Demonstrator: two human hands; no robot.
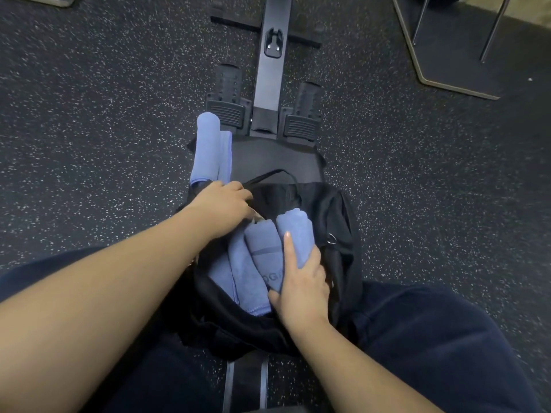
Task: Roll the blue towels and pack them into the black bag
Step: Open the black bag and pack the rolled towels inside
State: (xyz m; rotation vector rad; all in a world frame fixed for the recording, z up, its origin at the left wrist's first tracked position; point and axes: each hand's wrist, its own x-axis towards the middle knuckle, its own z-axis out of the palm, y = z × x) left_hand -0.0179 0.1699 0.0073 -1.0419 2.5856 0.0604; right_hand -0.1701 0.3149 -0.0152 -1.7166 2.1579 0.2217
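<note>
Three rolled blue towels lie side by side in the open mouth of the black bag (343,222), which sits on the near end of the bench (268,156) between the person's legs. The rightmost roll (298,234) is in the right hand (301,290), whose fingers curl round its side while the forefinger lies straight along the seam against the middle roll (264,251); the left roll (241,278) lies partly unwound at its near end. The left hand (222,201) grips the far left rim of the bag, seemingly holding the opening wide, though its fingertips are hidden in the dark fabric. A fourth rolled towel (210,147) waits outside the bag, along the left edge of the bench, its far end near the machine's footrests (226,110). The step in hand looks like seating the third roll snugly beside the others. The next move would call for pressing that roll down until it stays put, letting go, then reaching forward for the waiting towel while the left hand keeps the mouth open; room on the right side looks tight, so the rolls may need nudging left. Speckled rubber floor (104,114) surrounds the bench.
</note>
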